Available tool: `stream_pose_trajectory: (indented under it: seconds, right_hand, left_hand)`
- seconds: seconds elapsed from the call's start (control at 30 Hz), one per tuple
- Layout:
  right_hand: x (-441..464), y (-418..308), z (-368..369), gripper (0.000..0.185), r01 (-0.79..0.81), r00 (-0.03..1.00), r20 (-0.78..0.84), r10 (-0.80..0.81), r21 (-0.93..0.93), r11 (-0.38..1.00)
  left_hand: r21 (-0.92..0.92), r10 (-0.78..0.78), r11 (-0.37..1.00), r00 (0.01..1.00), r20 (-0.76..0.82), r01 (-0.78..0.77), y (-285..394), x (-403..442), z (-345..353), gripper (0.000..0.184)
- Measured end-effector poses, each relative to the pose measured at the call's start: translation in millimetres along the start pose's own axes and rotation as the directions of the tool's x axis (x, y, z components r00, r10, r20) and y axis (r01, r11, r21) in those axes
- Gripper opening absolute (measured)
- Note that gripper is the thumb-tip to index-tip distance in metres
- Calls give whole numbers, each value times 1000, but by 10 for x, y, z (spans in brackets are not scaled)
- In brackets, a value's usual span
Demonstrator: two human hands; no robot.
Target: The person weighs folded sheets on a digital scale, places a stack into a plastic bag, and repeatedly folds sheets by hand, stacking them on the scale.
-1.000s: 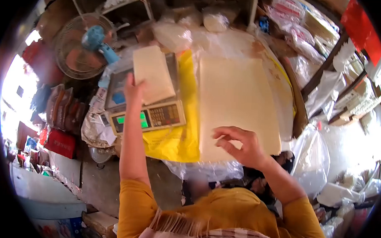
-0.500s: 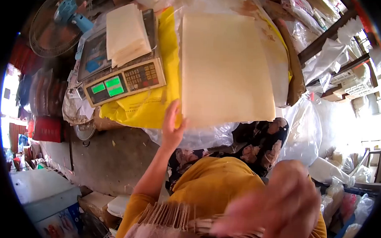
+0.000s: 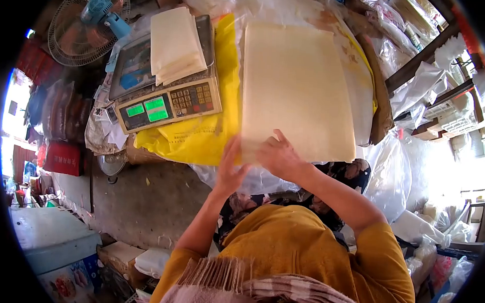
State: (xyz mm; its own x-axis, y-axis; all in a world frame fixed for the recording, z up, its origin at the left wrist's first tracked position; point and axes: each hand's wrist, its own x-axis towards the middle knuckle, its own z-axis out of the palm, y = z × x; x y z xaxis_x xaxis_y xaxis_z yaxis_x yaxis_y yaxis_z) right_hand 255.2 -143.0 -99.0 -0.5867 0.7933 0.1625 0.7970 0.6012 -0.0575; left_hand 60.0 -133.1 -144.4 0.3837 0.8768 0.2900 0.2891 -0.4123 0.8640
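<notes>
A large stack of pale cream sheets (image 3: 298, 89) lies flat on the table. At its near left corner is my left hand (image 3: 231, 167), fingers spread and nothing held in them. My right hand (image 3: 278, 155) rests at the near edge of the stack, its fingers bent down against the sheets; whether it grips one is hidden. To the left, a smaller folded pile of the same sheets (image 3: 177, 45) sits on a digital scale (image 3: 193, 99) with green displays. Yellow plastic (image 3: 200, 136) spreads under the scale and beside the large stack.
A fan (image 3: 89, 26) stands at the back left. Clear plastic bags (image 3: 388, 178) hang right of the table, and a cardboard edge (image 3: 380, 103) borders its right side. A pale blue-grey box (image 3: 53, 227) is at the lower left.
My left hand has moved off the small pile on the scale, back to the large stack's corner. My right hand swung toward my body, then returned to the stack's near edge. The view has shifted.
</notes>
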Motion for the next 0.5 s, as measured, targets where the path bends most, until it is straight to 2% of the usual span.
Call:
stream_pose_trajectory:
  seconds: [0.27,0.37,0.47,0.5]
  right_hand:
    - [55,-31,-91,6,-6,984,177,7,-4,1000]
    - [25,31,-49,9,-8,988,156,0,52,999]
    - [47,-20,-119,10,15,976,218,-9,-26,1000]
    - [43,-24,-121,10,25,985,169,-20,-23,999]
  left_hand:
    - [33,27,999,1000,-13,-27,4,2,5,78]
    - [41,27,999,1000,-14,-26,24,6,1,77]
    - [53,29,998,999,-15,-28,20,-2,9,77]
    - [56,32,998,999,-16,-31,16,1,13,77]
